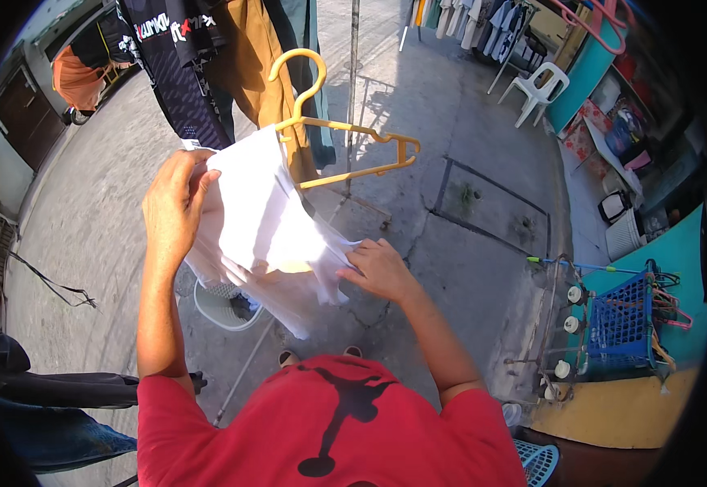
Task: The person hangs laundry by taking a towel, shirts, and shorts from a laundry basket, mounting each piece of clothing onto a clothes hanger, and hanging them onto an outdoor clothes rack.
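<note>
A white cloth garment (250, 201) is stretched between my two hands in strong sunlight. My left hand (176, 195) pinches its upper left edge between thumb and fingers. Lower on the right, my right hand (379, 268) grips the garment's edge and pulls it taut. A yellow plastic clothes hanger (329, 125) stands hook up, its left arm covered by the garment. The hanger's right arm sticks out bare. What supports the hanger is hard to make out. Below the cloth, a white laundry basket (228, 310) with some fabric inside is partly hidden.
Dark printed clothes (176, 67) and brown trousers (250, 79) hang just beyond the hanger. A thin metal pole (352, 91) rises behind it. At right, a blue plastic basket (621, 319) hangs near several water meters (571, 324). A white plastic chair (536, 91) stands farther off.
</note>
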Demonstrator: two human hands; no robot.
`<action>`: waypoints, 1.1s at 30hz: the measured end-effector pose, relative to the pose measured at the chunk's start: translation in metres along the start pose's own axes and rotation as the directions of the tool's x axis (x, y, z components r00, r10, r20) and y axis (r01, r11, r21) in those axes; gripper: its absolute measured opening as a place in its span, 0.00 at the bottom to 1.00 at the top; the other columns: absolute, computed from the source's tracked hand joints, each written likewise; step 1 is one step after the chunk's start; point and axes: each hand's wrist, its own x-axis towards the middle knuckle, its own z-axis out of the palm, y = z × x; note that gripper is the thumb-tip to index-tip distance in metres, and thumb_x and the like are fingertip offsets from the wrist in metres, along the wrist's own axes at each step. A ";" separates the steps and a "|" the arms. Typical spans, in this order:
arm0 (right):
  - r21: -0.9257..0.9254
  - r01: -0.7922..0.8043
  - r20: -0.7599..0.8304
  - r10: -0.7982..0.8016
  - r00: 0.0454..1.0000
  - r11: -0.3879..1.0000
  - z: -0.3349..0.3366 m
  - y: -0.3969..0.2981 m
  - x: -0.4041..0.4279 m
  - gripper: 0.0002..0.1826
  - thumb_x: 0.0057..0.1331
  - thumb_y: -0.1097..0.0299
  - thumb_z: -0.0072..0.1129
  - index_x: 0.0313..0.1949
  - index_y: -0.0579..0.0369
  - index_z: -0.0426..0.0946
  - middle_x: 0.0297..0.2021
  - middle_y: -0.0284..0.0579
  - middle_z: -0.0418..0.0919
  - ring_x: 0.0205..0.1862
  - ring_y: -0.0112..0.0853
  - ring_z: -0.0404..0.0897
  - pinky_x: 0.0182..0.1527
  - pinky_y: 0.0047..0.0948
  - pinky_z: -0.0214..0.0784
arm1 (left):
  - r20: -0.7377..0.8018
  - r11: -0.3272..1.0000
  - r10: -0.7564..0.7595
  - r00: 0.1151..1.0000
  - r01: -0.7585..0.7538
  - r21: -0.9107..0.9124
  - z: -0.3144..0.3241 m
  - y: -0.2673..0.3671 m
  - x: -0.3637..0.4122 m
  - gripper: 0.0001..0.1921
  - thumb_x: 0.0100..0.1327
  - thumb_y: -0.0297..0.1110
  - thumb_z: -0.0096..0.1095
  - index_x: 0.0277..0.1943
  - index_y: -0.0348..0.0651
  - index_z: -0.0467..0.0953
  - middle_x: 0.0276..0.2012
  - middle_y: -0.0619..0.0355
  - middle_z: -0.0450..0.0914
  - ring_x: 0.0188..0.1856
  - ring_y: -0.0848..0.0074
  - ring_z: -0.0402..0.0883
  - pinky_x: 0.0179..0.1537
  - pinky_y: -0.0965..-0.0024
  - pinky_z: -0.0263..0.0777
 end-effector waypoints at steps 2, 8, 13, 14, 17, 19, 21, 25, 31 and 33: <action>-0.098 -0.002 -0.016 0.000 1.000 0.995 -0.010 0.011 -0.005 0.13 0.58 0.54 0.57 0.29 0.50 0.77 0.29 0.36 0.78 0.41 0.32 0.73 0.43 0.32 0.61 | -0.036 0.999 -0.001 0.999 -0.001 -0.040 -0.002 -0.015 -0.011 0.09 0.57 0.31 0.61 0.41 0.42 0.75 0.32 0.57 0.76 0.34 0.70 0.78 0.37 0.69 0.71; -0.163 0.047 -0.292 -0.094 0.952 0.985 -0.050 0.041 0.003 0.08 0.50 0.64 0.63 0.26 0.53 0.75 0.29 0.36 0.76 0.43 0.35 0.71 0.45 0.35 0.62 | 0.043 0.973 -0.070 0.997 0.077 -0.215 -0.013 -0.055 -0.046 0.07 0.59 0.29 0.59 0.40 0.39 0.75 0.33 0.56 0.76 0.36 0.69 0.77 0.38 0.70 0.70; 0.043 0.152 -0.370 -0.126 0.920 0.987 -0.074 0.055 0.029 0.06 0.47 0.71 0.59 0.22 0.58 0.71 0.25 0.42 0.73 0.38 0.39 0.71 0.40 0.35 0.66 | 0.061 0.951 -0.122 0.991 0.134 -0.277 -0.019 -0.058 -0.057 0.07 0.59 0.28 0.59 0.39 0.38 0.75 0.32 0.55 0.76 0.35 0.70 0.75 0.37 0.72 0.68; 0.040 0.160 -0.371 -0.134 0.919 0.986 -0.082 0.055 0.037 0.06 0.47 0.71 0.59 0.22 0.58 0.71 0.25 0.42 0.73 0.38 0.39 0.71 0.40 0.35 0.66 | 0.053 0.952 -0.125 0.991 0.135 -0.276 -0.021 -0.057 -0.057 0.07 0.59 0.28 0.59 0.39 0.38 0.75 0.32 0.55 0.76 0.35 0.70 0.75 0.37 0.72 0.68; -0.008 0.207 -0.390 -0.194 0.900 0.978 -0.110 0.050 0.066 0.07 0.47 0.72 0.57 0.20 0.59 0.68 0.24 0.43 0.71 0.35 0.40 0.71 0.36 0.32 0.68 | 0.039 0.978 -0.079 0.996 0.085 -0.191 -0.027 -0.050 -0.052 0.07 0.58 0.29 0.60 0.39 0.38 0.75 0.31 0.55 0.75 0.34 0.69 0.76 0.36 0.72 0.68; -0.041 0.208 -0.346 -0.209 0.915 0.977 -0.132 0.038 0.082 0.07 0.47 0.73 0.56 0.19 0.59 0.67 0.22 0.43 0.71 0.34 0.39 0.72 0.35 0.32 0.68 | 0.042 0.993 -0.055 0.998 0.059 -0.098 -0.031 -0.040 -0.049 0.08 0.56 0.28 0.61 0.39 0.39 0.76 0.31 0.55 0.75 0.32 0.69 0.76 0.35 0.72 0.69; -0.099 0.249 -0.330 -0.268 0.905 0.963 -0.149 0.013 0.096 0.07 0.48 0.73 0.56 0.20 0.59 0.67 0.23 0.44 0.71 0.35 0.40 0.72 0.36 0.32 0.68 | 0.037 0.998 -0.019 0.999 0.021 -0.056 -0.031 -0.032 -0.042 0.08 0.56 0.28 0.62 0.39 0.39 0.76 0.31 0.56 0.75 0.32 0.69 0.76 0.34 0.72 0.69; -0.075 0.496 -0.310 -0.493 0.813 0.865 -0.156 -0.043 0.109 0.05 0.49 0.73 0.57 0.26 0.57 0.73 0.29 0.43 0.74 0.38 0.37 0.73 0.39 0.32 0.69 | -0.051 0.998 -0.015 0.999 0.012 -0.065 -0.015 -0.024 -0.031 0.09 0.55 0.27 0.62 0.40 0.40 0.76 0.30 0.56 0.75 0.32 0.69 0.76 0.34 0.72 0.70; 0.274 0.057 -0.256 0.016 0.966 0.960 -0.174 0.010 0.095 0.10 0.56 0.73 0.60 0.38 0.58 0.76 0.35 0.40 0.78 0.39 0.28 0.75 0.40 0.26 0.67 | -0.122 0.943 -0.112 0.986 0.067 -0.325 -0.006 -0.032 -0.024 0.08 0.58 0.27 0.59 0.41 0.39 0.76 0.32 0.58 0.76 0.34 0.75 0.74 0.36 0.74 0.68; 0.329 0.017 -0.205 0.054 0.977 0.944 -0.172 0.022 0.092 0.10 0.57 0.72 0.60 0.39 0.58 0.76 0.33 0.39 0.78 0.36 0.25 0.74 0.39 0.24 0.66 | -0.118 0.941 -0.065 0.991 0.022 -0.336 -0.001 -0.038 -0.021 0.06 0.59 0.27 0.58 0.38 0.36 0.75 0.33 0.59 0.75 0.34 0.76 0.73 0.37 0.76 0.66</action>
